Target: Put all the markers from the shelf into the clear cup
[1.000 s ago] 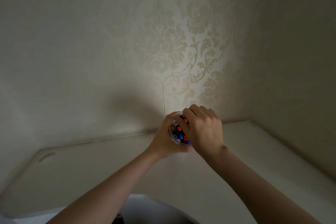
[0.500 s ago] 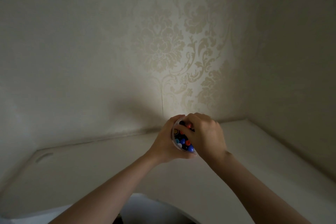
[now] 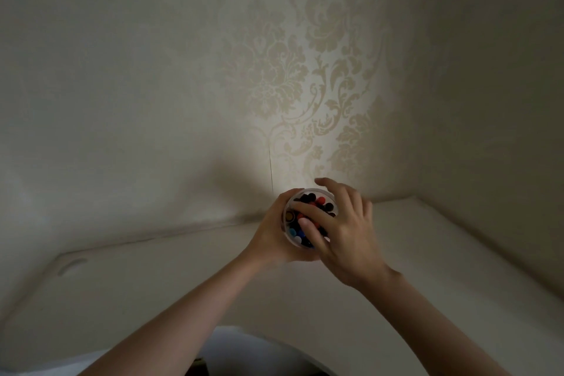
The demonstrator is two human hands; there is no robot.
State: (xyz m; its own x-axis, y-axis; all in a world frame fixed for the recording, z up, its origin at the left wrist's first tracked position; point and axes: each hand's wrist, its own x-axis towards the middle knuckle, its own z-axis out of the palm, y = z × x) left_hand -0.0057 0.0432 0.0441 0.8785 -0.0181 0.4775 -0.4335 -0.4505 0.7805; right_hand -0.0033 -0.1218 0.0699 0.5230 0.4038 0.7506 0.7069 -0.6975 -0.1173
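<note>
A dim room in a home, by the look of it. Cream damask wallpaper [image 3: 305, 76] fills the upper centre and right of the frame, and a plain white shelf [image 3: 152, 284] runs across the lower part into a corner.

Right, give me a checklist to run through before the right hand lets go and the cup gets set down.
1. Left hand grips the cup: ok.
2. Markers sit inside the cup, caps up: ok.
3. Right hand holds no marker, fingers resting straight on the caps: ok.
4. No markers left on the visible shelf: ok.
5. Cup bottom resting on the shelf: cannot tell, hands hide it.
</note>
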